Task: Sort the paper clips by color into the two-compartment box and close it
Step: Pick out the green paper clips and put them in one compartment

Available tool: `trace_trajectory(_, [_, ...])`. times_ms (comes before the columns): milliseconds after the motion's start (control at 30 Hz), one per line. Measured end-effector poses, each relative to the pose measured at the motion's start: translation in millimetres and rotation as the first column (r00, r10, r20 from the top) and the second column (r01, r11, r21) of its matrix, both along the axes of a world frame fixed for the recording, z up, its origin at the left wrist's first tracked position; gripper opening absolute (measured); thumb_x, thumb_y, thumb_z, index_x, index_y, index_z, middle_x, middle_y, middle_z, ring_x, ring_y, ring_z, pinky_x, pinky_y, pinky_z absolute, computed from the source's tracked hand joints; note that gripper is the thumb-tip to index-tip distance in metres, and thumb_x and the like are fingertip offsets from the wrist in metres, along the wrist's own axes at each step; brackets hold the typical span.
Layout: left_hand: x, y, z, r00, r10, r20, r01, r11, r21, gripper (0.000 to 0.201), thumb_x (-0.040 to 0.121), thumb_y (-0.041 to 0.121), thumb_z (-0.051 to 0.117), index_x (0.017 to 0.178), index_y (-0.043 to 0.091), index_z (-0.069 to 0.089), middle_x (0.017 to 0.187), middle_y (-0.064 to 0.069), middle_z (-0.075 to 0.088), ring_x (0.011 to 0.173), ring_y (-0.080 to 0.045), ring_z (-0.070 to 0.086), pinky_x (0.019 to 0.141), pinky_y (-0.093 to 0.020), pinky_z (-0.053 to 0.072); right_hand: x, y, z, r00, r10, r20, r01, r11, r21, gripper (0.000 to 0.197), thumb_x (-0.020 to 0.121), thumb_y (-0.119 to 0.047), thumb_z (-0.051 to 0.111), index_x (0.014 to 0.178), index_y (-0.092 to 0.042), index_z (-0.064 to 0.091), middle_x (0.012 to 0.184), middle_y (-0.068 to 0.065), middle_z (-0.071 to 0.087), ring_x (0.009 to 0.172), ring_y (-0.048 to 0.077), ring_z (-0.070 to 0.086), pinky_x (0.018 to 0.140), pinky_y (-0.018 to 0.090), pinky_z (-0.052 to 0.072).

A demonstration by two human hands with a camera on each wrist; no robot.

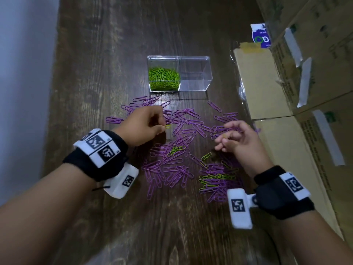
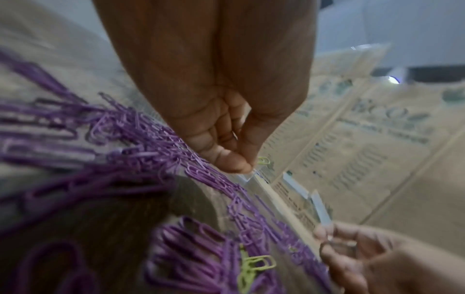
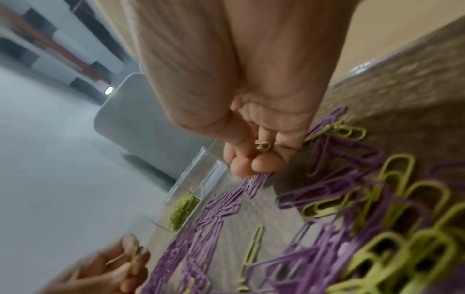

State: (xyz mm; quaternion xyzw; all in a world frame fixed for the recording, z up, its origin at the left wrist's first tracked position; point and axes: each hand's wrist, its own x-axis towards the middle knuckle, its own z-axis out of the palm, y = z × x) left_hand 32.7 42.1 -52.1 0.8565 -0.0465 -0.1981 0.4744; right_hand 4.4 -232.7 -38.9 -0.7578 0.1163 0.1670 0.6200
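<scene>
A clear two-compartment box (image 1: 194, 73) stands open on the wooden table (image 1: 114, 54). Its left compartment holds green paper clips (image 1: 164, 78); the right one looks empty. Purple paper clips (image 1: 172, 169) lie scattered in front of the box, with a few green ones (image 1: 206, 156) mixed in. My left hand (image 1: 145, 125) hovers over the pile and pinches a green clip (image 1: 168, 127), also seen in the left wrist view as a green clip (image 2: 263, 160). My right hand (image 1: 233, 136) holds green clips (image 3: 263, 146) in its curled fingers above the right part of the pile.
Cardboard boxes (image 1: 286, 150) line the table's right edge, one wrapped in plastic (image 1: 261, 83). A blue and white pack (image 1: 260, 36) lies behind them. A pale wall runs along the left.
</scene>
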Motion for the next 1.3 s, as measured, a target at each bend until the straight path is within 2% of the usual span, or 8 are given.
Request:
trace_trajectory(200, [-20, -17, 0, 0.932, 0.118, -0.343, -0.291, 0.808, -0.513, 0.034, 0.082, -0.016, 0.044, 0.098, 0.011, 0.057, 0.075, -0.003, 0.047, 0.061, -0.010, 0.048, 0.054, -0.017, 0.040, -5, -9, -9, 0.901, 0.430, 0.054, -0.381, 0.846, -0.374, 0.026, 0.090, 0.006, 0.049, 0.090, -0.017, 0.061, 0.085, 0.000, 0.060, 0.076, 0.008, 0.053, 0.071, 0.022, 0.042])
trace_trajectory(367, [-25, -26, 7, 0.818, 0.067, -0.572, -0.454, 0.685, -0.570, 0.024, 0.055, -0.003, 0.039, 0.075, 0.007, 0.049, 0.066, -0.004, 0.048, 0.053, -0.012, 0.045, 0.045, -0.018, 0.035, -10, 3, -17, 0.739, 0.673, -0.023, -0.529, 0.559, -0.639, 0.017, 0.078, -0.017, 0.072, 0.090, -0.022, 0.060, 0.088, -0.003, 0.048, 0.080, 0.015, 0.050, 0.073, 0.032, 0.042])
trace_trajectory(567, [-40, -37, 2, 0.985, 0.059, -0.162, -0.064, 0.998, -0.023, 0.018, 0.076, 0.004, 0.059, 0.070, 0.018, 0.050, 0.058, 0.008, 0.053, 0.054, -0.009, 0.049, 0.058, -0.025, 0.042, -12, 7, -18, 0.749, 0.662, -0.031, -0.497, 0.530, -0.687, 0.016, 0.083, -0.014, 0.067, 0.080, -0.016, 0.051, 0.085, -0.003, 0.044, 0.075, 0.019, 0.048, 0.068, 0.035, 0.040])
trace_trajectory(667, [-49, -41, -2, 0.997, 0.031, 0.073, -0.051, 0.955, 0.292, 0.017, 0.077, 0.022, 0.071, 0.074, 0.019, 0.055, 0.061, 0.010, 0.052, 0.062, -0.016, 0.050, 0.062, -0.027, 0.039, -11, 2, -19, 0.835, 0.541, 0.100, -0.402, 0.724, -0.560, 0.019, 0.087, -0.001, 0.055, 0.081, -0.014, 0.041, 0.074, 0.001, 0.049, 0.067, 0.020, 0.045, 0.065, 0.037, 0.036])
trace_trajectory(833, [-52, -46, -12, 0.983, 0.144, 0.115, -0.175, 0.927, 0.331, 0.025, 0.072, 0.036, 0.077, 0.076, 0.022, 0.057, 0.062, 0.014, 0.047, 0.066, -0.014, 0.048, 0.060, -0.025, 0.031, -10, -6, -18, 0.925, 0.365, 0.104, -0.322, 0.899, -0.296, 0.032, 0.090, 0.011, 0.035, 0.088, -0.020, 0.040, 0.066, -0.001, 0.048, 0.061, 0.012, 0.043, 0.063, 0.024, 0.036])
trace_trajectory(1000, [-47, -51, -14, 0.984, 0.142, 0.103, -0.168, 0.931, 0.325, 0.024, 0.071, 0.034, 0.078, 0.079, 0.023, 0.059, 0.061, 0.013, 0.047, 0.064, -0.013, 0.049, 0.060, -0.025, 0.031, -12, -1, -17, 0.892, 0.450, 0.039, -0.394, 0.817, -0.420, 0.025, 0.087, -0.002, 0.048, 0.076, -0.022, 0.057, 0.063, -0.006, 0.056, 0.057, 0.010, 0.049, 0.061, 0.033, 0.042])
trace_trajectory(1167, [-44, -55, -9, 0.996, 0.043, 0.081, -0.070, 0.927, 0.369, 0.018, 0.076, 0.029, 0.074, 0.075, 0.022, 0.057, 0.064, 0.009, 0.049, 0.072, -0.019, 0.055, 0.066, -0.029, 0.042, -25, 22, -8, 0.782, 0.615, -0.102, -0.494, 0.511, -0.704, 0.018, 0.081, -0.038, 0.067, 0.089, -0.027, 0.056, 0.066, -0.014, 0.047, 0.073, 0.013, 0.051, 0.067, 0.032, 0.042])
trace_trajectory(1300, [-42, -52, -8, 0.999, 0.014, 0.038, -0.026, 0.940, 0.341, 0.017, 0.078, 0.026, 0.072, 0.071, 0.022, 0.057, 0.060, 0.012, 0.049, 0.063, -0.011, 0.051, 0.063, -0.026, 0.041, -20, 31, -8, 0.793, 0.598, -0.116, -0.511, 0.550, -0.661, 0.012, 0.083, -0.034, 0.066, 0.083, -0.027, 0.056, 0.075, -0.011, 0.057, 0.081, 0.015, 0.059, 0.072, 0.033, 0.046])
